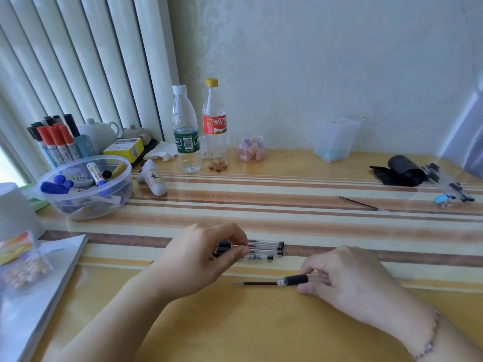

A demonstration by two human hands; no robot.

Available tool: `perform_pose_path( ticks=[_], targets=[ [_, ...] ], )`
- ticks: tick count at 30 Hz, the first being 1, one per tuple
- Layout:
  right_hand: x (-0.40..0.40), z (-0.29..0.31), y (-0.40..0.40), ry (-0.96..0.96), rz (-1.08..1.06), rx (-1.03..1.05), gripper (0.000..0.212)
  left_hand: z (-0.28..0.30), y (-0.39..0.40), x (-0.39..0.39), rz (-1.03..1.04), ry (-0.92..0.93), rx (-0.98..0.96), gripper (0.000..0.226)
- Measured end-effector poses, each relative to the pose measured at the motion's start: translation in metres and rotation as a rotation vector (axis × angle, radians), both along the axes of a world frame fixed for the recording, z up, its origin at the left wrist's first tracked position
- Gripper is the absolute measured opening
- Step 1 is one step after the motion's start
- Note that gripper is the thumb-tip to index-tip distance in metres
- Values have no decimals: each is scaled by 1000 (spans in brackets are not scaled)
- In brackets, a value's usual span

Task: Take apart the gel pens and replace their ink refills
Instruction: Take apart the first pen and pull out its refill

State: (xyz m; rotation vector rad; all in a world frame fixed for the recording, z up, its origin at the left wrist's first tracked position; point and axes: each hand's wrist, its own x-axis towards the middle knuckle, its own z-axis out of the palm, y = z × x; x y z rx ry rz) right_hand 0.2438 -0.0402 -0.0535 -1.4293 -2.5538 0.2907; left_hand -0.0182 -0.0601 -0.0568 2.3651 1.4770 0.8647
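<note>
While our right hand (337, 275) pinches the pen barrel (296, 280), refill (258, 283) pointing left along the bench's near edge, our left hand (206, 254) pinches the pen row (264, 249).

Your right hand (347, 278) grips a pen barrel (296, 280) by its black grip, the refill (258, 283) sticking out leftward with its tip just above the table (261, 330). Your left hand (201, 257) pinches the dark end of one of the gel pens (264, 249) lying side by side on the striped mat (287, 205). A loose refill (359, 203) lies well apart, to the right.
</note>
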Motion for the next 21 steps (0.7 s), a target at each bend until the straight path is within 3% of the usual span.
perform_pose_path(
  ticks=[3,7,13,21],
  targets=[
    [7,9,0,52,-21,-32,32,0,-1,2,-6,11,-5,4],
    [45,26,19,295,-244,-53,6,-2,-3,8,-11,31,-28,3],
    [65,24,26,71,-194,-255,16,-6,-5,19,-53,87,-79,3],
    [64,11,35,-58,-250,-209,14,-12,-8,32,-210,284,-58,16]
  ],
)
